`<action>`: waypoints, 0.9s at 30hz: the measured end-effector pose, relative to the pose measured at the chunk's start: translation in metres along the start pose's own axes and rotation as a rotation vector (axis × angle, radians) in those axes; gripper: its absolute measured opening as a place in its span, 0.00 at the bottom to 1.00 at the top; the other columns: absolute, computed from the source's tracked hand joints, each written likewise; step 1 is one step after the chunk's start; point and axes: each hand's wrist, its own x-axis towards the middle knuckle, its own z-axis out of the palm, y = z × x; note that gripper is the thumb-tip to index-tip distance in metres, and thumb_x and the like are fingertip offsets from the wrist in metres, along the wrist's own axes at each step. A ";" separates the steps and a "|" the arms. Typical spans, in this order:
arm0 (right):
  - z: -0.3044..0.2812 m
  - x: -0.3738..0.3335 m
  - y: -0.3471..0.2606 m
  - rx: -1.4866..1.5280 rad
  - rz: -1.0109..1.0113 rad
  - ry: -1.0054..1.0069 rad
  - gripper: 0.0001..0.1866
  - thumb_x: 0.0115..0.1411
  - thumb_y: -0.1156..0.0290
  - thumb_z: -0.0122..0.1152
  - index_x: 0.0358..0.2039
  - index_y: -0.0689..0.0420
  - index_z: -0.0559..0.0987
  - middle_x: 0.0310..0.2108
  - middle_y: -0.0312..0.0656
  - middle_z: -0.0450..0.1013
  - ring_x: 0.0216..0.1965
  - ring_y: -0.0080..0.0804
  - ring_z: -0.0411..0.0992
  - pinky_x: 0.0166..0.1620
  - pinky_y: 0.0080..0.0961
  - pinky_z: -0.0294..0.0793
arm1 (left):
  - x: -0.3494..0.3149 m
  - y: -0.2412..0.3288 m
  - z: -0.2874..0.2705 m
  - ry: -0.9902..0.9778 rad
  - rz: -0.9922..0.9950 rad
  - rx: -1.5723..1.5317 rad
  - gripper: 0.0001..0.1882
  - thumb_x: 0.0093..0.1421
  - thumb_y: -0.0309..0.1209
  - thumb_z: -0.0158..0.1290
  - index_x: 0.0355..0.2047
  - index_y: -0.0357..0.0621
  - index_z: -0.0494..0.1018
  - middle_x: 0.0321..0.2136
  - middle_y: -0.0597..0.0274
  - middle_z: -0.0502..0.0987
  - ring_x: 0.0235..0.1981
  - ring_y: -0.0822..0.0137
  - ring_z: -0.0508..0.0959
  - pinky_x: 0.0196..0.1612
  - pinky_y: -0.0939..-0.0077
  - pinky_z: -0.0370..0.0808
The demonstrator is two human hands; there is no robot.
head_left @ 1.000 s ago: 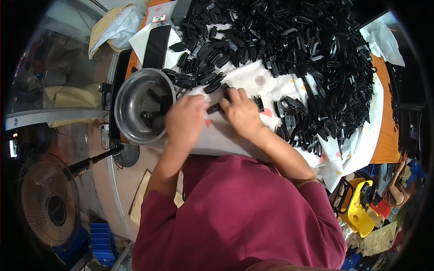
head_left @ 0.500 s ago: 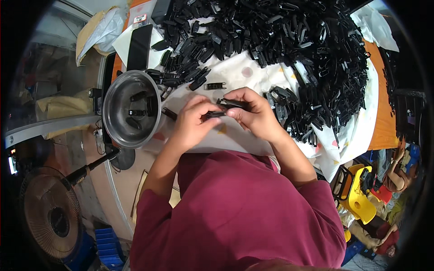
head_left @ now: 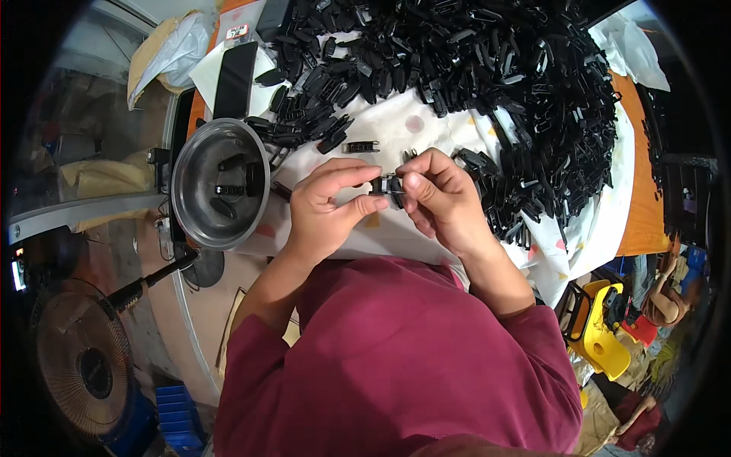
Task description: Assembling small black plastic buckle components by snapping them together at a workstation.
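Between my two hands, over the cloth, is a small black plastic piece [head_left: 387, 185] with a light metallic glint. My left hand [head_left: 320, 209] pinches its left end between thumb and forefinger. The thumb and curled fingers of my right hand [head_left: 451, 199] close on its right end. The fingers partly cover the piece, so its full shape is hidden. A similar open-framed black piece [head_left: 361, 147] lies alone just beyond my left fingers. Left of my left hand, a round metal bowl [head_left: 185, 221] contains several black pieces [head_left: 228, 190].
A large heap of black plastic pieces [head_left: 487, 68] covers the table's far and right side, on a white patterned cloth [head_left: 601, 206]. A dark phone [head_left: 235, 80] lies at the far left. A fan [head_left: 87, 373] stands lower left, a yellow chair [head_left: 605, 339] lower right.
My hands have drawn slightly apart and turned the black piece between them. The long black piece seen under my right fingers before no longer shows there.
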 end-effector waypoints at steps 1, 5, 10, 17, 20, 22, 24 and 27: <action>0.000 0.000 -0.002 0.002 0.015 0.000 0.07 0.59 0.68 0.51 0.31 0.58 0.69 0.18 0.34 0.65 0.10 0.14 0.55 0.11 0.11 0.49 | 0.001 0.002 0.000 0.021 0.006 0.036 0.18 0.42 0.16 0.60 0.35 0.35 0.72 0.37 0.55 0.72 0.37 0.69 0.72 0.34 0.84 0.74; -0.004 -0.001 -0.001 -0.028 0.044 -0.018 0.07 0.59 0.68 0.51 0.28 0.58 0.69 0.17 0.33 0.64 0.10 0.13 0.55 0.11 0.10 0.48 | 0.006 0.019 -0.002 -0.006 0.202 0.439 0.16 0.39 0.20 0.62 0.32 0.37 0.74 0.30 0.56 0.74 0.31 0.68 0.74 0.33 0.83 0.74; -0.011 0.006 0.006 -0.055 0.106 -0.003 0.08 0.59 0.67 0.52 0.29 0.58 0.67 0.15 0.33 0.63 0.10 0.13 0.55 0.12 0.10 0.50 | 0.011 0.010 -0.003 -0.074 0.233 0.455 0.17 0.41 0.21 0.61 0.34 0.37 0.74 0.32 0.55 0.75 0.33 0.68 0.75 0.36 0.80 0.74; -0.001 0.000 0.014 -0.494 -0.077 0.057 0.12 0.60 0.68 0.48 0.40 0.62 0.63 0.23 0.38 0.69 0.16 0.17 0.64 0.17 0.11 0.62 | -0.003 0.005 0.033 0.187 -0.284 -0.492 0.22 0.50 0.20 0.55 0.47 0.34 0.66 0.40 0.56 0.73 0.34 0.76 0.73 0.37 0.82 0.72; -0.003 -0.008 0.024 -0.267 -0.014 -0.029 0.09 0.58 0.71 0.51 0.37 0.63 0.67 0.20 0.37 0.71 0.20 0.18 0.68 0.23 0.14 0.68 | -0.016 -0.001 0.025 0.203 -0.378 -0.610 0.18 0.53 0.23 0.53 0.45 0.35 0.67 0.41 0.56 0.73 0.36 0.74 0.73 0.42 0.79 0.69; 0.000 -0.009 0.034 -0.537 -0.113 -0.004 0.08 0.57 0.73 0.52 0.35 0.63 0.70 0.21 0.40 0.72 0.24 0.21 0.72 0.26 0.19 0.71 | -0.025 -0.014 0.016 0.223 -0.436 -0.763 0.16 0.55 0.25 0.51 0.44 0.36 0.68 0.40 0.55 0.73 0.37 0.73 0.72 0.44 0.77 0.68; 0.004 -0.002 0.039 -0.783 -0.264 -0.085 0.10 0.56 0.73 0.54 0.35 0.66 0.70 0.25 0.44 0.73 0.26 0.26 0.73 0.29 0.20 0.71 | -0.035 -0.023 0.006 0.244 -0.526 -1.022 0.13 0.58 0.27 0.48 0.43 0.38 0.69 0.40 0.56 0.73 0.37 0.72 0.72 0.46 0.76 0.64; -0.014 0.019 0.039 -0.973 -0.329 -0.088 0.11 0.54 0.69 0.57 0.36 0.61 0.74 0.27 0.47 0.74 0.27 0.34 0.74 0.32 0.25 0.70 | -0.022 -0.037 -0.007 0.283 -0.524 -0.498 0.10 0.60 0.26 0.43 0.41 0.37 0.68 0.37 0.59 0.73 0.34 0.72 0.72 0.39 0.77 0.67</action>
